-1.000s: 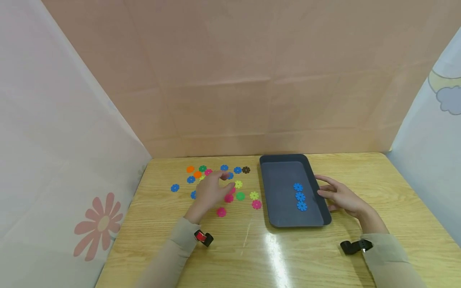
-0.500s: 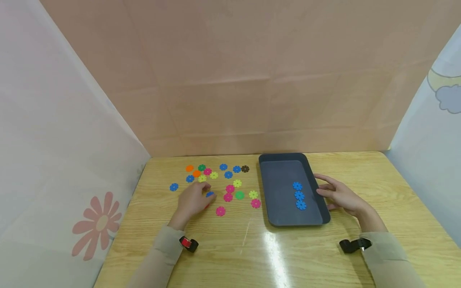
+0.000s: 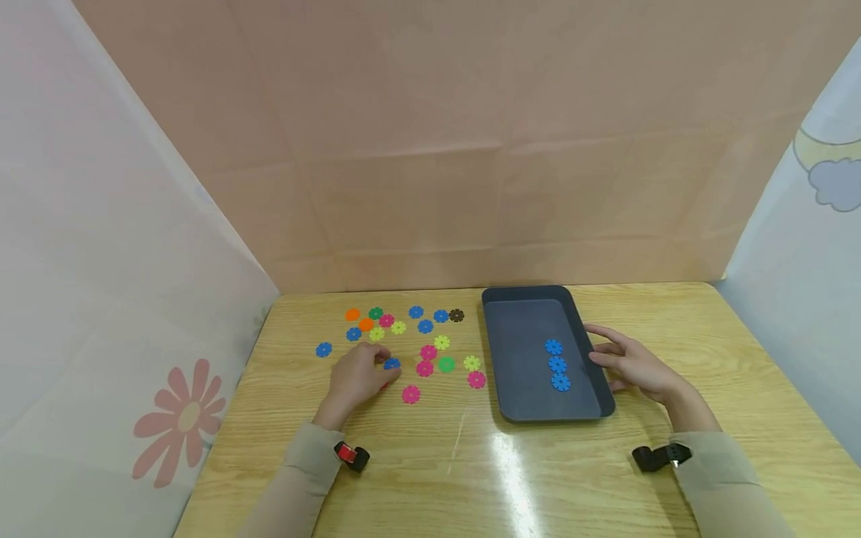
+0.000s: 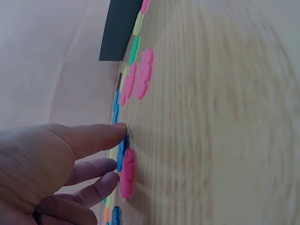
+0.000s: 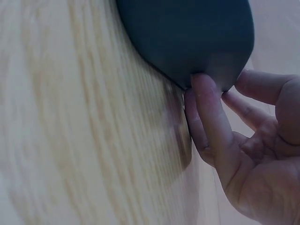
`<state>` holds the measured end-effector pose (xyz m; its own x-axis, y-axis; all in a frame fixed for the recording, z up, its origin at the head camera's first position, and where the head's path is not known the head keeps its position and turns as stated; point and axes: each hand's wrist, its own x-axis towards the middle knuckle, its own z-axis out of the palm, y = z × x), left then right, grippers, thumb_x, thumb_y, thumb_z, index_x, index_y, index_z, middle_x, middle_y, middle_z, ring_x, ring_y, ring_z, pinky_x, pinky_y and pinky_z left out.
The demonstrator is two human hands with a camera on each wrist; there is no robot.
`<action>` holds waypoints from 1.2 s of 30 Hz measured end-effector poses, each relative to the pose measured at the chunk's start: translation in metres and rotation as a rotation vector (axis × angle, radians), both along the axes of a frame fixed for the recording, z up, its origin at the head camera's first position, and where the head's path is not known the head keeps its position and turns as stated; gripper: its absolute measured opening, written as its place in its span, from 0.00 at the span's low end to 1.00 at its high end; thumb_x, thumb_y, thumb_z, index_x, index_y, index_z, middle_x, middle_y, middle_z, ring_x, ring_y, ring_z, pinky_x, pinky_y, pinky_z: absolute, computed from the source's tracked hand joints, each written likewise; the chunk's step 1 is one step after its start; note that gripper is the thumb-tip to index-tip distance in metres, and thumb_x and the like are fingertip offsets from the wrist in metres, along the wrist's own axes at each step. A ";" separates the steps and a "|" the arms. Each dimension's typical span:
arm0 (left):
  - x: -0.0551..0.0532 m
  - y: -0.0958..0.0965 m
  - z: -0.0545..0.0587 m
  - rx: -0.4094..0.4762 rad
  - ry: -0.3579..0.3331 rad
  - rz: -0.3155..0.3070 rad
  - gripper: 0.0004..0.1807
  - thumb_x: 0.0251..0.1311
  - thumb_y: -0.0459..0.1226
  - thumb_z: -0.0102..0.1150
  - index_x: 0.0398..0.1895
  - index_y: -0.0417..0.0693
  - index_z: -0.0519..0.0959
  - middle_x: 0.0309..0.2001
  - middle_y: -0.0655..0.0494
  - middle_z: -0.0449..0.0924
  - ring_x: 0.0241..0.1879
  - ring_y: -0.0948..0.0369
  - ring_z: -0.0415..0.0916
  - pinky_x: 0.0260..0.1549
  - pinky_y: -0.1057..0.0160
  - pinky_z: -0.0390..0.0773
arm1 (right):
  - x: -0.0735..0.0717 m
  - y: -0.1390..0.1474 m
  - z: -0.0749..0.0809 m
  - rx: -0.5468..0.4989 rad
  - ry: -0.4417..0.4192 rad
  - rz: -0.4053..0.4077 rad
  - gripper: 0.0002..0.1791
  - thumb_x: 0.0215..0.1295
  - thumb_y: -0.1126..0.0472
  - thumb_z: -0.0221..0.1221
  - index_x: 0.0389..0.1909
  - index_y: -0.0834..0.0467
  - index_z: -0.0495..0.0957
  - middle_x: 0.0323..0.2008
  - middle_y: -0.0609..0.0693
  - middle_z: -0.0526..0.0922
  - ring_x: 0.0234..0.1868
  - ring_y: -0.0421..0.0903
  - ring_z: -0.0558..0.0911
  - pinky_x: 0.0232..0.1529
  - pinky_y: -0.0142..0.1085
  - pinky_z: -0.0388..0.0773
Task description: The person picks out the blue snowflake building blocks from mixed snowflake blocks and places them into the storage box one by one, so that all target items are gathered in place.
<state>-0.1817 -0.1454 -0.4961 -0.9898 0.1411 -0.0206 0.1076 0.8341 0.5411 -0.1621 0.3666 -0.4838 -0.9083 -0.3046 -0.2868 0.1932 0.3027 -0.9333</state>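
Note:
My left hand (image 3: pixel 355 377) is at the table on the left, thumb and fingertips at opposite edges of a blue snowflake disc (image 3: pixel 392 364), pinching it. A pink disc (image 4: pixel 127 173) lies beside it at the fingertips, mostly hidden by the hand in the head view. My right hand (image 3: pixel 642 370) rests its fingertips against the right outer wall of the dark grey tray (image 3: pixel 525 403), its fingers loosely extended. Three blue discs (image 3: pixel 557 365) lie in a column inside the tray, towards its right side.
Several loose snowflake discs lie left of the tray: pink (image 3: pixel 411 394), yellow (image 3: pixel 472 363), green (image 3: pixel 447 365), orange (image 3: pixel 353 314), blue (image 3: pixel 323 350) and brown (image 3: pixel 457 315). A tan cloth (image 3: pixel 403 202) hangs along the table's back edge.
My left hand has moved left and towards me, down to the blue disc, and its fingers have drawn closer together. The right hand stays at the tray's side.

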 end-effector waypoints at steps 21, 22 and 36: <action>-0.004 0.002 -0.003 -0.008 -0.013 0.014 0.16 0.58 0.47 0.77 0.44 0.51 0.87 0.41 0.58 0.83 0.42 0.57 0.81 0.39 0.53 0.80 | -0.001 0.000 -0.001 -0.017 -0.013 -0.006 0.41 0.81 0.59 0.55 0.84 0.57 0.43 0.71 0.81 0.55 0.54 0.64 0.83 0.41 0.55 0.86; -0.004 0.002 -0.003 -0.007 -0.012 0.014 0.15 0.58 0.47 0.77 0.44 0.51 0.87 0.40 0.58 0.83 0.41 0.57 0.81 0.39 0.54 0.80 | -0.001 0.001 -0.001 -0.019 -0.015 -0.006 0.41 0.81 0.59 0.55 0.84 0.57 0.43 0.71 0.81 0.55 0.54 0.64 0.83 0.41 0.55 0.86; -0.001 0.000 -0.006 0.058 0.034 0.008 0.14 0.58 0.45 0.78 0.42 0.55 0.83 0.28 0.65 0.80 0.27 0.64 0.75 0.25 0.61 0.72 | -0.001 0.001 -0.003 -0.007 -0.011 -0.007 0.41 0.80 0.59 0.56 0.84 0.57 0.43 0.72 0.81 0.55 0.55 0.63 0.83 0.40 0.54 0.86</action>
<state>-0.1829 -0.1458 -0.5021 -0.9908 0.1334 0.0207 0.1202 0.8022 0.5849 -0.1629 0.3680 -0.4865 -0.9070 -0.3006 -0.2950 0.2056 0.2952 -0.9330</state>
